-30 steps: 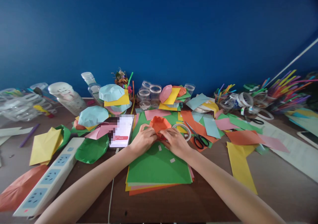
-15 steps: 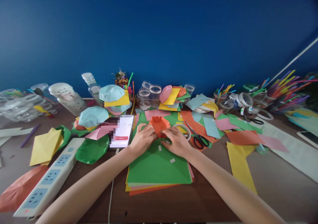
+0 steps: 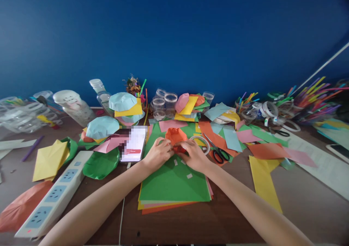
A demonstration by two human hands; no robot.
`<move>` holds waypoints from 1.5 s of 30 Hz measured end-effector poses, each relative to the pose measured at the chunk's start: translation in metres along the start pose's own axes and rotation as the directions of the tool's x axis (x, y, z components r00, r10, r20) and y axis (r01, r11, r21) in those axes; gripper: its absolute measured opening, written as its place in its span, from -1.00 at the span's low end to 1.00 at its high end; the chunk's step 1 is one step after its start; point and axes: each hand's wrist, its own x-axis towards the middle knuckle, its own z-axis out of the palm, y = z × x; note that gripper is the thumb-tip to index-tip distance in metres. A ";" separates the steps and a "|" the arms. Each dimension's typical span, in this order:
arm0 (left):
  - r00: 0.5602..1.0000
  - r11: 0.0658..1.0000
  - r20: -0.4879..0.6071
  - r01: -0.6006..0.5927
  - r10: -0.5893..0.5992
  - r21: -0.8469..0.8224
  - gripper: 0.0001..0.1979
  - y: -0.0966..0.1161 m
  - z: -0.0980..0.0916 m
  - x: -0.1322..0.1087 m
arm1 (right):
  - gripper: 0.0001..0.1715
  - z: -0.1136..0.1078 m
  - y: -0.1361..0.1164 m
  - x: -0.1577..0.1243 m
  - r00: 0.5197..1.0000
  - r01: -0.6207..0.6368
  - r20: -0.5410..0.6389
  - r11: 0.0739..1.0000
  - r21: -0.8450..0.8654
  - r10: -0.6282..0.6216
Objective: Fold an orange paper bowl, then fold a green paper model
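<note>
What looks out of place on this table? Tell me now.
Small white bits lie scattered on the green paper sheet just below the left hand and right hand, standing out against the plain green.

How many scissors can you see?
2. One black-handled pair lies on orange paper beside the tape roll; a second pair lies far right, by the plastic rings. More may hide under the papers.

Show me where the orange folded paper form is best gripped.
Pinch it low, with the fingers coming in from both sides, where the left hand and right hand meet the orange folded paper form. Its puffed upper part stands free and looks soft, so pressing there could crush it.
</note>
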 end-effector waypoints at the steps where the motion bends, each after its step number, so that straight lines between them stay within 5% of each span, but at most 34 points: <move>1: 1.000 1.000 0.008 -0.005 0.005 -0.004 -0.88 -0.001 0.001 0.000 | -0.69 0.000 -0.001 0.000 1.000 -0.002 0.003 1.000 0.000 0.002; 20: 0.997 0.997 -0.005 -0.075 0.075 -0.020 -0.84 -0.001 -0.003 0.005 | -0.60 0.001 -0.002 0.005 0.991 -0.100 0.087 0.995 0.000 0.100; 24: 0.999 0.998 -0.003 -0.046 0.046 -0.040 -0.83 -0.002 -0.002 0.005 | -0.61 -0.003 -0.001 0.005 0.998 -0.058 0.029 0.998 0.025 0.058; 28: 0.999 0.993 -0.029 0.033 -0.037 -0.109 -0.83 -0.004 -0.002 0.004 | -0.68 -0.006 0.002 0.003 0.997 0.060 -0.033 0.990 -0.131 -0.065; 45: 0.992 0.974 -0.024 0.115 -0.121 -0.194 -0.87 0.000 0.001 0.005 | -0.68 -0.001 0.010 0.000 0.980 0.173 0.149 0.934 -0.314 -0.131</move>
